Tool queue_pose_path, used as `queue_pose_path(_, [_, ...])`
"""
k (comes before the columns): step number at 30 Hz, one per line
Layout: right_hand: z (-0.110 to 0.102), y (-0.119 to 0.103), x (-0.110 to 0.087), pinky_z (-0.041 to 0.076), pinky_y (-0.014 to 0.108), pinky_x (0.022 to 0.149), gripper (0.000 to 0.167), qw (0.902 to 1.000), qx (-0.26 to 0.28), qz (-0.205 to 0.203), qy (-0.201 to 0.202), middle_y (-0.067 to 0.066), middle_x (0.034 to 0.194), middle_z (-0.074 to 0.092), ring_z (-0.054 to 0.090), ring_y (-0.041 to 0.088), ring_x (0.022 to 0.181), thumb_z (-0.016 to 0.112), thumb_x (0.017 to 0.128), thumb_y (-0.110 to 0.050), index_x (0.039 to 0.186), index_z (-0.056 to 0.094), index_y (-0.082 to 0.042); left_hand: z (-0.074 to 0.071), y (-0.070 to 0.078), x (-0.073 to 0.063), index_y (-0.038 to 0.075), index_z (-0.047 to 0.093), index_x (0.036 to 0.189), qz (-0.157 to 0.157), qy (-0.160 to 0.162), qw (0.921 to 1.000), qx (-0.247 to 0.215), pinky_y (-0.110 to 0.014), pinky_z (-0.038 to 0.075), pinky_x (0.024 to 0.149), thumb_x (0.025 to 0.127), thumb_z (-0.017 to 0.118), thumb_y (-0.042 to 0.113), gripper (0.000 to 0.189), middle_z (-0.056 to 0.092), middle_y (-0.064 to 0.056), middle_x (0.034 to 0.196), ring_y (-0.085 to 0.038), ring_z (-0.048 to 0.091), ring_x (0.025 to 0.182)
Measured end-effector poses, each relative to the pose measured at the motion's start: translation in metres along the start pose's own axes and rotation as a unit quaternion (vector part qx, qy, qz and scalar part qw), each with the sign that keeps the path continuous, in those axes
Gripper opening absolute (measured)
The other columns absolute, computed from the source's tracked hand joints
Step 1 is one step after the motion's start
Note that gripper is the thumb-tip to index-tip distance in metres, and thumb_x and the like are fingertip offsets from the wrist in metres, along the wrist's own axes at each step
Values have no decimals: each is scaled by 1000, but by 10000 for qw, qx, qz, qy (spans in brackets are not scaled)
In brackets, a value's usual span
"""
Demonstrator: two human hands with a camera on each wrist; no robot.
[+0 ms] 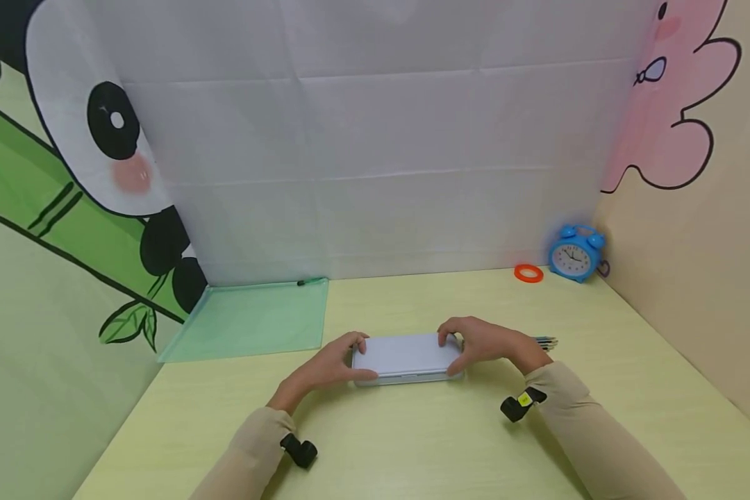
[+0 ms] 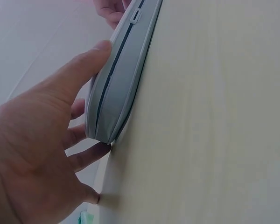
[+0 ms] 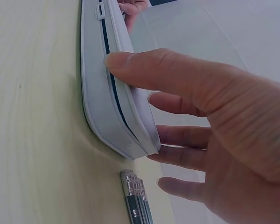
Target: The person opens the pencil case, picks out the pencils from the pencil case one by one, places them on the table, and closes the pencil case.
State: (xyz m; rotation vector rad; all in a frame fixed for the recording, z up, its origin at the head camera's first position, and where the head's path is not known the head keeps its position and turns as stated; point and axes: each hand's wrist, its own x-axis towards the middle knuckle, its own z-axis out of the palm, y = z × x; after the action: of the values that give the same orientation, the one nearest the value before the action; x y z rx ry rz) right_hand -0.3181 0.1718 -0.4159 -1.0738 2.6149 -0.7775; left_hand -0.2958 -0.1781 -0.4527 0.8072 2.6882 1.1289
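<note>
A pale grey-white zippered pencil case (image 1: 406,354) lies flat on the table, lid down over its body. At its left end, my left hand (image 1: 337,361) grips it, thumb along the front side and fingers around the far edge. My right hand (image 1: 478,342) holds the opposite end in the same way. The left wrist view shows the left thumb (image 2: 91,58) against the case's side near the zipper line. In the right wrist view, the right thumb (image 3: 126,63) presses by the zipper line. Several dark green pencils (image 3: 137,200) lie just beyond the case's right end.
A translucent green mesh pouch (image 1: 256,319) lies at the back left of the table (image 1: 400,444). An orange ring, perhaps a tape roll (image 1: 528,273), and a blue alarm clock (image 1: 575,255) sit at the back right. A white cloth (image 1: 381,139) hangs behind.
</note>
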Motion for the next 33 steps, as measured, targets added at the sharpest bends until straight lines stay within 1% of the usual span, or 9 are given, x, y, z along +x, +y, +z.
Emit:
queue_pose_path(6, [1, -7, -1, 42, 39, 90, 45, 9997, 83, 217, -28, 2, 121, 58, 51, 24, 107, 90, 72, -29, 105, 63, -14, -2, 2, -2, 13, 50, 96, -98, -43, 9998, -187, -51, 34, 109, 80, 86, 35, 45, 50, -12, 144, -32, 43, 136])
queue_pose_path(8, [1, -8, -1, 42, 40, 90, 44, 9997, 103, 203, -35, 3, 121, 58, 50, 24, 107, 90, 72, -27, 103, 63, -13, -3, 2, -2, 13, 51, 95, -118, -59, 9997, -226, -51, 33, 110, 79, 87, 34, 44, 50, -12, 144, -32, 42, 136])
queue_pose_path(15, [3, -7, 3, 42, 38, 91, 44, 9998, 69, 166, -80, 4, 119, 53, 49, 23, 105, 91, 71, -26, 101, 62, -12, -3, 2, 2, 10, 51, 93, 127, -54, 9999, -86, -52, 34, 109, 77, 88, 29, 45, 51, -14, 141, -34, 44, 132])
queue_pose_path(21, [5, -5, 4, 41, 39, 92, 44, 9997, 111, 187, -106, 4, 120, 53, 49, 24, 107, 90, 72, -27, 102, 62, -12, -3, 5, 0, 9, 50, 93, 68, -87, 9998, -155, -51, 35, 107, 77, 89, 27, 45, 52, -15, 141, -33, 46, 130])
queue_pose_path(24, [6, -4, 3, 41, 38, 91, 44, 9998, 78, 150, -118, 4, 119, 52, 48, 23, 107, 89, 72, -28, 102, 61, -13, -2, 5, 0, 9, 49, 92, 125, -70, 9999, -34, -48, 38, 103, 76, 89, 28, 47, 52, -14, 138, -31, 48, 125])
queue_pose_path(25, [6, -4, 3, 41, 38, 90, 44, 9998, 60, 130, -116, 5, 119, 51, 48, 23, 106, 89, 73, -28, 102, 60, -13, -2, 4, 0, 9, 48, 92, 168, -70, 9998, 69, -46, 39, 101, 76, 89, 29, 48, 53, -13, 136, -29, 48, 122])
queue_pose_path(28, [7, -4, 3, 41, 36, 88, 43, 9998, -31, 136, -153, 3, 118, 50, 47, 22, 105, 87, 74, -28, 102, 58, -14, 0, 4, 1, 10, 46, 92, 277, -85, 9990, 352, -40, 42, 90, 74, 89, 30, 51, 54, -10, 120, -25, 49, 110])
queue_pose_path(31, [8, -5, 3, 41, 35, 87, 42, 9995, -106, 172, -224, 2, 118, 48, 47, 21, 105, 86, 75, -28, 103, 57, -14, 1, 4, 1, 11, 45, 92, 325, -103, 9978, 570, -36, 40, 81, 73, 89, 29, 51, 49, -6, 104, -22, 46, 98])
queue_pose_path(33, [8, -6, 3, 41, 35, 87, 42, 9993, -170, 198, -270, 1, 117, 48, 47, 20, 104, 85, 75, -27, 103, 56, -14, 2, 5, 1, 11, 46, 92, 308, -97, 9974, 651, -35, 40, 79, 73, 89, 29, 51, 48, -5, 100, -21, 46, 95])
